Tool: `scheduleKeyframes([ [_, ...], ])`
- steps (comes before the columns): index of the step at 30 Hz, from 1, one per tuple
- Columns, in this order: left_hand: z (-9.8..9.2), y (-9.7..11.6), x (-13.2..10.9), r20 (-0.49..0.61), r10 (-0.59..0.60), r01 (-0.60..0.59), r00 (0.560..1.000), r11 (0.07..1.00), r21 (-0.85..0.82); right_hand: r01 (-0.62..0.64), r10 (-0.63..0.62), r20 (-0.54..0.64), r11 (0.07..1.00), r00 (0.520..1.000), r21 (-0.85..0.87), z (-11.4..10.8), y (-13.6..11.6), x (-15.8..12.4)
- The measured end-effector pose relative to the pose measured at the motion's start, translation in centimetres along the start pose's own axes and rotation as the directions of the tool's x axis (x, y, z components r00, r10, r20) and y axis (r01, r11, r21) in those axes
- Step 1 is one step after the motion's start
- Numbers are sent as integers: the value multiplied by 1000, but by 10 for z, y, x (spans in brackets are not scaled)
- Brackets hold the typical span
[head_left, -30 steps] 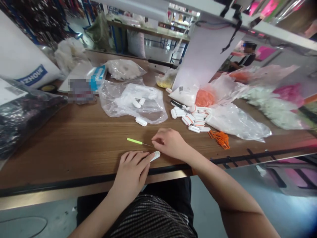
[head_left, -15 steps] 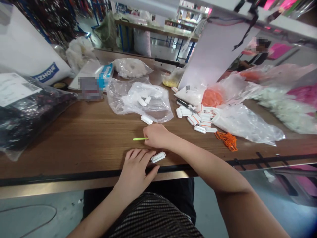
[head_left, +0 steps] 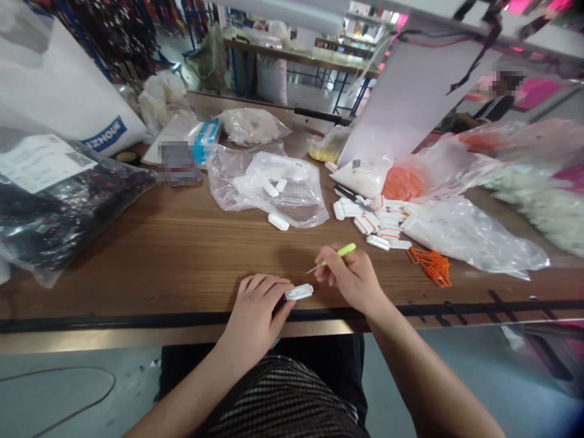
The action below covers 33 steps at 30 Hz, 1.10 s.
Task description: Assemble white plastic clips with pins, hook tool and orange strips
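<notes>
My left hand (head_left: 255, 310) rests at the table's near edge, its fingers and thumb gripping a small white plastic piece (head_left: 298, 292) with a row of tiny marks on it. A little to the right, my right hand (head_left: 351, 278) pinches a needle tool (head_left: 340, 253) with a bright green handle. Its thin metal tip points left toward the white piece, with a gap between them. Behind my hands, a loose white piece (head_left: 278, 222) lies on the wooden table (head_left: 137, 267).
A heap of white pieces with orange marks (head_left: 374, 222) and orange plastic clips (head_left: 431, 267) lie to the right. Clear bags (head_left: 269, 188) and a black-patterned bag (head_left: 59, 213) occupy the table. A co-worker (head_left: 483, 109) sits beyond the white board at back right.
My right hand has lifted the green-handled needle tool off the table and moved right. My left hand now grips the white piece, and the whole view has turned slightly.
</notes>
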<state>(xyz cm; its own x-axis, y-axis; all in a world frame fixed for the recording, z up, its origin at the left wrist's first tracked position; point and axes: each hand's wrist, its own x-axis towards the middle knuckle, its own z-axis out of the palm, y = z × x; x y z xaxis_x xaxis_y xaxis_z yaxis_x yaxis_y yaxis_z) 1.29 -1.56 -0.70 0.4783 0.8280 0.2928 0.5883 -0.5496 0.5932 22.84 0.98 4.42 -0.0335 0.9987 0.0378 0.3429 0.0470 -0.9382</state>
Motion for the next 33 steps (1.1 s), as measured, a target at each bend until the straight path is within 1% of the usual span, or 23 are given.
scheduleKeyframes([
  [3,-1,0,1,-9,3,-3,1000,1000,-8,-85,85,8,986,996,144,10,18,-14],
  [7,-2,2,2,-13,-8,8,1000,1000,-17,-78,82,-13,980,997,182,22,28,-19],
  [13,-2,2,2,-15,-19,18,1000,999,-34,-10,21,-94,993,995,116,25,31,-22],
  [17,-1,1,2,-7,-26,26,1000,999,-37,12,-6,-90,998,996,69,25,32,-23],
  [28,-3,3,3,-15,-26,25,1000,999,-38,68,-65,-68,997,996,40,26,33,-27],
  [31,-2,2,3,-17,-26,25,1000,999,-47,80,-80,-77,997,994,-3,27,32,-27],
  [33,-2,2,3,-22,-22,21,1000,998,-51,102,-107,-83,993,991,-60,27,32,-28],
])
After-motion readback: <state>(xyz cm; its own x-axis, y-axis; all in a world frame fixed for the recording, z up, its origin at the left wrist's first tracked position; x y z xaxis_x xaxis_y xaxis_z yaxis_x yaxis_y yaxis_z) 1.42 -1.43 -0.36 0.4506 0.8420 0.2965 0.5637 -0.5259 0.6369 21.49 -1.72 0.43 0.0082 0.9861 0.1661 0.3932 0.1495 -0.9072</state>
